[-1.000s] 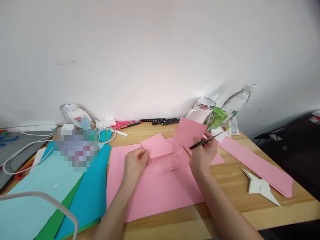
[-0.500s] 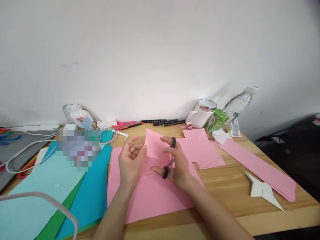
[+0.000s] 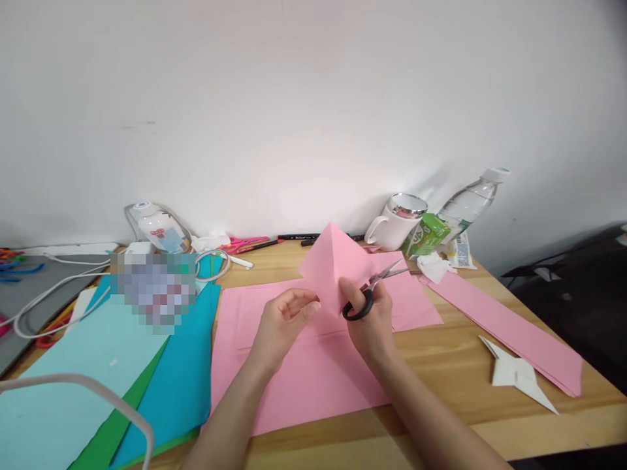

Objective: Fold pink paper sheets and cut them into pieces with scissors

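Note:
My right hand (image 3: 368, 320) grips black-handled scissors (image 3: 368, 295), blades pointing right toward the mug, and also pinches the lower edge of a small pink paper piece (image 3: 332, 266) held up on end. My left hand (image 3: 284, 320) is curled, its fingertips touching the same piece's left edge. Both hands hover over a large pink sheet (image 3: 294, 365) lying flat on the wooden table (image 3: 441, 365). Another pink piece (image 3: 406, 297) lies just right of the scissors.
Blue, light-blue and green sheets (image 3: 161, 378) lie at left with white cables (image 3: 49, 294). Markers (image 3: 294, 237), pink scissors (image 3: 240, 244), a white mug (image 3: 399, 222), a green carton (image 3: 425, 235) and a water bottle (image 3: 465, 202) line the wall. Pink strips (image 3: 509, 329) and a white folded shape (image 3: 516, 375) lie right.
The right hand set one pink piece down at right, swung left with the scissors, and now both hands hold another small pink piece raised upright.

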Motion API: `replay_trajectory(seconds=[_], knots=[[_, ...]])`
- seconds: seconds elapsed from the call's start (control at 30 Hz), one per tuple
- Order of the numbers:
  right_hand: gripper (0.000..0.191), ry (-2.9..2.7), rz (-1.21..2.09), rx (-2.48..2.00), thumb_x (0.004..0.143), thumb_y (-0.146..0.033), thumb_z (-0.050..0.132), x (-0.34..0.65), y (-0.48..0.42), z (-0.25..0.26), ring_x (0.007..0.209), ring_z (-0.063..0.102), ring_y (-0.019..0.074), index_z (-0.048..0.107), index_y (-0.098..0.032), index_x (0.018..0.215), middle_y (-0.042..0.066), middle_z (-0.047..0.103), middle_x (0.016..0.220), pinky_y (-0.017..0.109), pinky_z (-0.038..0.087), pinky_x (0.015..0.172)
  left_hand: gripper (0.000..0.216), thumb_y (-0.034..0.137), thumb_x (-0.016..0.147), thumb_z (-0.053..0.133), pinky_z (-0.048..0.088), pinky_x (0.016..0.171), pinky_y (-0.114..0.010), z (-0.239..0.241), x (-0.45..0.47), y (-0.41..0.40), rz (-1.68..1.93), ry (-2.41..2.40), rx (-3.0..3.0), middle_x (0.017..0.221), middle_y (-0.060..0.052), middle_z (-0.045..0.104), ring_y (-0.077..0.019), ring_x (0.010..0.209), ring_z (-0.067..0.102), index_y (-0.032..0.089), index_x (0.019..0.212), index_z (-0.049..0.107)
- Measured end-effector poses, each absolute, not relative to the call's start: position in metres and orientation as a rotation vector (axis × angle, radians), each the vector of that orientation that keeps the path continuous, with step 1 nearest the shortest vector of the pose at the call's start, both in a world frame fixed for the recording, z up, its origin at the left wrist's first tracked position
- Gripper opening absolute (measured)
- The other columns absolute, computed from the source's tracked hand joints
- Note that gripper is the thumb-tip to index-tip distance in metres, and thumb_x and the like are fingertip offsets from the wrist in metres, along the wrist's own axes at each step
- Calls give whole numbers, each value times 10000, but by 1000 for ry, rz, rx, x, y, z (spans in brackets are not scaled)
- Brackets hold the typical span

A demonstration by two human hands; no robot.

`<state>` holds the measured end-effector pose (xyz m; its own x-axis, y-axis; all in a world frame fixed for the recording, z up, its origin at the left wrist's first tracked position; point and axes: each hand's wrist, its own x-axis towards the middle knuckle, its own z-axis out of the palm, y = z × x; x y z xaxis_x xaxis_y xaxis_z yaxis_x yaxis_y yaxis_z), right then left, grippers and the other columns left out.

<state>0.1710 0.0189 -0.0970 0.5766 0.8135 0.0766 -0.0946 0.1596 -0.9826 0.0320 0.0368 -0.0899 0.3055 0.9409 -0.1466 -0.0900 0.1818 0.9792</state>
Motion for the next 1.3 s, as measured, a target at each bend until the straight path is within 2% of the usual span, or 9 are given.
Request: replay_trajectory(seconds=[0.23, 0.43, 0.63, 0.73, 0.83, 0.93, 1.03, 1.13, 1.3], knots=[[269, -790, 788, -1225, 664, -330, 711, 170, 17, -103, 566, 436, 108, 478, -202, 706, -62, 477, 630, 238, 380, 540, 167, 303, 745, 647, 513, 721, -318, -86, 32, 37, 1166, 1006, 1138, 670, -21, 675, -158, 662, 654, 162, 781, 563], [328, -814, 851, -1174, 625, -303, 753, 169, 17, -103, 550, 434, 97, 445, -193, 621, -71, 447, 595, 235, 394, 529, 560, 220, 624, 746, 479, 638, -229, -86, 29, 40, 1249, 1033, 1058, 632, 51, 636, -101, 602, 598, 176, 1108, 467], [318, -612, 849, -1076, 633, -282, 757, 175, 24, -104, 501, 473, 63, 581, -199, 885, -69, 505, 676, 211, 410, 480, 561, 207, 673, 701, 457, 617, -187, -86, 22, 45, 1395, 1012, 1014, 703, 49, 635, -76, 621, 591, 212, 1187, 475], [338, -544, 947, -1031, 614, -272, 774, 172, 25, -106, 477, 483, 52, 586, -204, 887, -63, 528, 704, 195, 404, 434, 591, 294, 702, 683, 505, 683, -250, -80, 24, 43, 1397, 900, 924, 836, -22, 682, -137, 743, 643, 219, 1246, 464], [328, -432, 1046, -968, 604, -264, 778, 166, 25, -105, 542, 540, 69, 566, -214, 850, -68, 526, 708, 223, 511, 533, 624, 369, 648, 728, 508, 841, -356, -77, 27, 36, 1234, 644, 1041, 1099, -112, 655, -248, 1007, 615, 202, 1213, 524], [331, -322, 1140, -911, 566, -249, 793, 163, 25, -101, 550, 535, 63, 555, -215, 792, -81, 504, 668, 236, 562, 624, 609, 315, 647, 744, 448, 961, -413, -83, 31, 31, 1090, 539, 1175, 1236, -126, 589, -282, 1141, 544, 200, 1212, 548], [334, -342, 1231, -895, 552, -261, 801, 160, 24, -100, 551, 531, 66, 566, -211, 783, -69, 509, 680, 214, 563, 576, 430, 297, 672, 724, 462, 950, -422, -88, 35, 27, 1045, 757, 1231, 1106, -115, 671, -278, 1066, 602, 179, 1078, 644], [304, -459, 1269, -886, 593, -262, 789, 157, 21, -103, 566, 519, 65, 578, -207, 805, -60, 496, 711, 204, 555, 548, 292, 350, 662, 719, 541, 816, -396, -88, 37, 28, 1177, 1156, 1197, 926, -113, 728, -293, 932, 661, 150, 874, 711], [240, -697, 1273, -950, 639, -268, 771, 153, 14, -107, 592, 497, 77, 597, -208, 793, -67, 463, 692, 242, 547, 591, 293, 382, 719, 668, 553, 767, -331, -91, 31, 34, 1355, 1295, 1153, 935, -83, 730, -254, 926, 661, 149, 894, 709]])
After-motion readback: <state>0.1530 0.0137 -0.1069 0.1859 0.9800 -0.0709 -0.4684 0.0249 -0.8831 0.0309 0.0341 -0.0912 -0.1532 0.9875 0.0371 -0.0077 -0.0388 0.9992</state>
